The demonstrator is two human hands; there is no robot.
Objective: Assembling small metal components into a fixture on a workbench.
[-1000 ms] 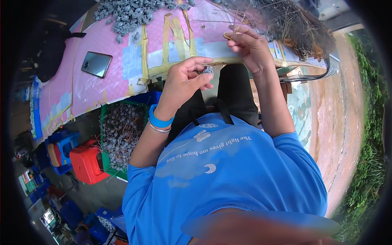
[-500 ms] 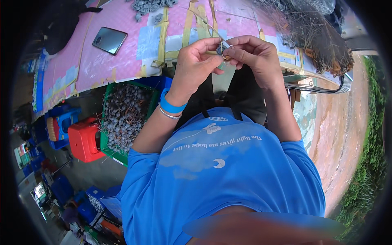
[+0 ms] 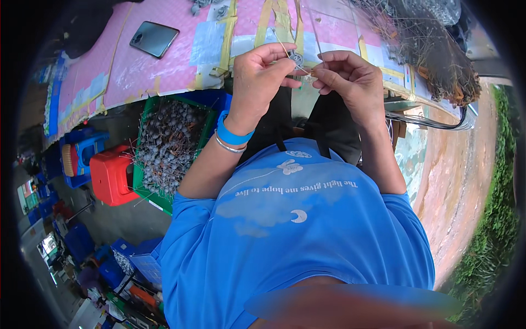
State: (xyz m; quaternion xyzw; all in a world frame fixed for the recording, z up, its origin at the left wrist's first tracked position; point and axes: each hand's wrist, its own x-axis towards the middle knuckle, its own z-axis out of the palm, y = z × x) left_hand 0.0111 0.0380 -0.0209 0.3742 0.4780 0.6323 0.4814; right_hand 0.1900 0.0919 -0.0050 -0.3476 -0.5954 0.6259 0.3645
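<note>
Fingers of the left hand (image 3: pixel 256 82) pinch a small grey piece (image 3: pixel 296 57) at their tips, just beyond the near edge of the pink-covered counter (image 3: pixel 131 77), while those of the right hand (image 3: pixel 355 83) close together beside it, seemingly on the lower end of a thin stem (image 3: pixel 281 41) that slants across the piece. An orange-brown bit (image 3: pixel 314 72) shows at the right thumb tip (whether it belongs to the stem cannot be told), and a second fine strand (image 3: pixel 315 30) rises near the right forefinger. The grey piece looks light and fairly firm, easily carried in a fingertip grip and best taken by its outer rim, leaving the middle uncovered. The stem looks springy, dry and rather brittle, so it is better held close to the piece than by its far tip, where a push might bend or snap it. Neither seems slippery; being so slim, though, the stem could roll between loosely set fingers.
</note>
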